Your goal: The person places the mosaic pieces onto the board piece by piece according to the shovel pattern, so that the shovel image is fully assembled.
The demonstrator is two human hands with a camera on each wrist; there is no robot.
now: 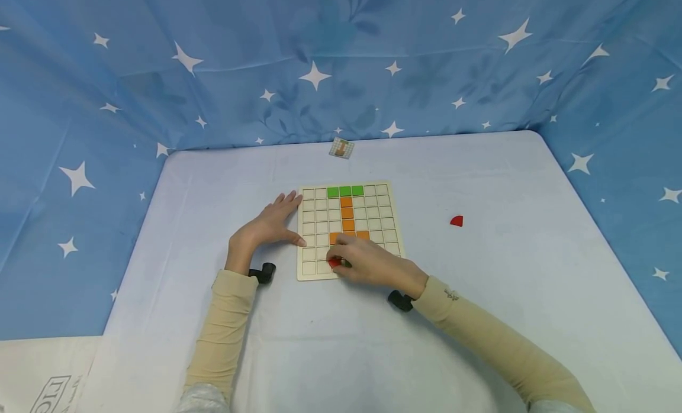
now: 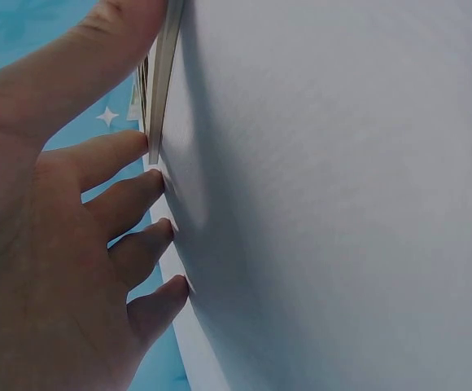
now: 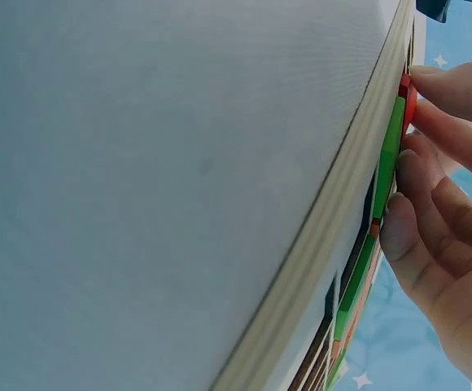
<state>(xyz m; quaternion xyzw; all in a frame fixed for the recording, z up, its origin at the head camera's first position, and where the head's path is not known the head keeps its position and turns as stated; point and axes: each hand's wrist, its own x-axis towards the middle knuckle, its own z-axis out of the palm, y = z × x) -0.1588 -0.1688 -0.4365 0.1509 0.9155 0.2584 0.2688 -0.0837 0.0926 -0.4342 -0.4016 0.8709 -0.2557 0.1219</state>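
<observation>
A pale wooden grid board (image 1: pixel 321 225) lies flat on the table. Three green square tiles (image 1: pixel 345 191) sit in its far row, with a column of orange tiles (image 1: pixel 347 213) running toward the near side and a wider orange row crossing under the right fingers. My left hand (image 1: pixel 268 225) rests at the board's left edge, fingers stretched and spread, thumb on the rim. Low on the board, my right hand (image 1: pixel 373 264) pinches a small red piece (image 1: pixel 334 263) between thumb and finger. Beside it in the right wrist view are green pieces (image 3: pixel 389 159), partly hidden by the fingers in the head view.
A loose red quarter-round piece (image 1: pixel 457 221) lies right of the board. Beyond the board's far edge is a small pattern card (image 1: pixel 341 148). A blue star-printed curtain (image 1: pixel 314 99) hangs around the white-covered table (image 1: pixel 506 247).
</observation>
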